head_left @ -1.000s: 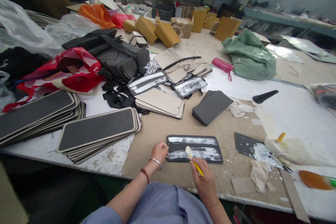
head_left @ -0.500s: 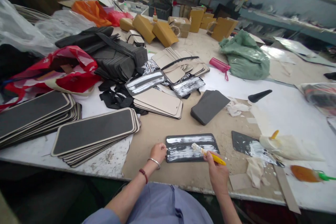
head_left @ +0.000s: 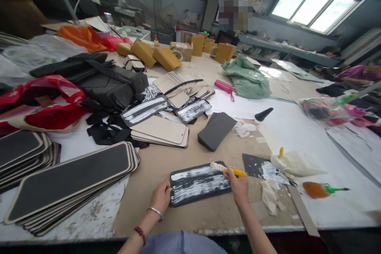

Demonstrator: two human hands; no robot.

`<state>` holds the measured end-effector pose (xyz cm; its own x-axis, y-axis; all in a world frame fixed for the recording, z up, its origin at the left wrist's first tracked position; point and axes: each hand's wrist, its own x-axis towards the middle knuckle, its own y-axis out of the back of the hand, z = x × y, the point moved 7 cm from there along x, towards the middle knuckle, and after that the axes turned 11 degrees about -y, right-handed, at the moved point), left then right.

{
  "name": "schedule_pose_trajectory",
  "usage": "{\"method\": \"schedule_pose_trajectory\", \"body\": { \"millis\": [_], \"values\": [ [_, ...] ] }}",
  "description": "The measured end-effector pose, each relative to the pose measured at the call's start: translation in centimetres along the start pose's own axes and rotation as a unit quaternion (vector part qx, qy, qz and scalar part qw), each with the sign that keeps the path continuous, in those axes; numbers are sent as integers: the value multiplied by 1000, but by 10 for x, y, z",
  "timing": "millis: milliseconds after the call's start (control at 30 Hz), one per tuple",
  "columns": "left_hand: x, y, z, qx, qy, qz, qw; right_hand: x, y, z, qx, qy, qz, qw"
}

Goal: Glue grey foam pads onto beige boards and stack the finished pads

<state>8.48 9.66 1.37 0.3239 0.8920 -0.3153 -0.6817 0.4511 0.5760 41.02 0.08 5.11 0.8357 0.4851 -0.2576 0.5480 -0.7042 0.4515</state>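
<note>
Workshop table, covered with a brown sheet [head_left: 139, 202] and white paper [head_left: 285, 127], with a window [head_left: 315, 0] in the far wall. Right hand [head_left: 239, 187]: fingers closed around the yellow handle of a brush [head_left: 220, 167], whose white-coated bristles lie over the upper right part of a dark panel [head_left: 201, 184]. Left hand [head_left: 161, 196]: fingers curled, tips at the panel's left edge; whether they pinch it cannot be told. The panel lies flat on the brown sheet between the hands, streaked lengthwise with white. Just beyond it: a stack of dark pads [head_left: 217, 131] and, farther left, a stack of beige panels [head_left: 160, 129]. To the right: a white-smeared board [head_left: 253, 164], a cream bag [head_left: 300, 163] and an orange bottle [head_left: 314, 189] lying on its side. To the left: pale-edged dark panels [head_left: 80, 174], fanned in a stack. Farther back: a pink pouch [head_left: 224, 86] near a green bag [head_left: 248, 77].
</note>
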Motion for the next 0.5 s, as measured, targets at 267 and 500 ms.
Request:
{"method": "schedule_pose_trajectory", "body": {
  "millis": [267,500],
  "values": [
    [-2,-8,-8,1,20,-8,1000,18,45,4,19,-29,53,998],
    [-6,-10,-8,-4,10,-4,1000,-25,-35,-3,134,-80,-92,983]
  ]
}}
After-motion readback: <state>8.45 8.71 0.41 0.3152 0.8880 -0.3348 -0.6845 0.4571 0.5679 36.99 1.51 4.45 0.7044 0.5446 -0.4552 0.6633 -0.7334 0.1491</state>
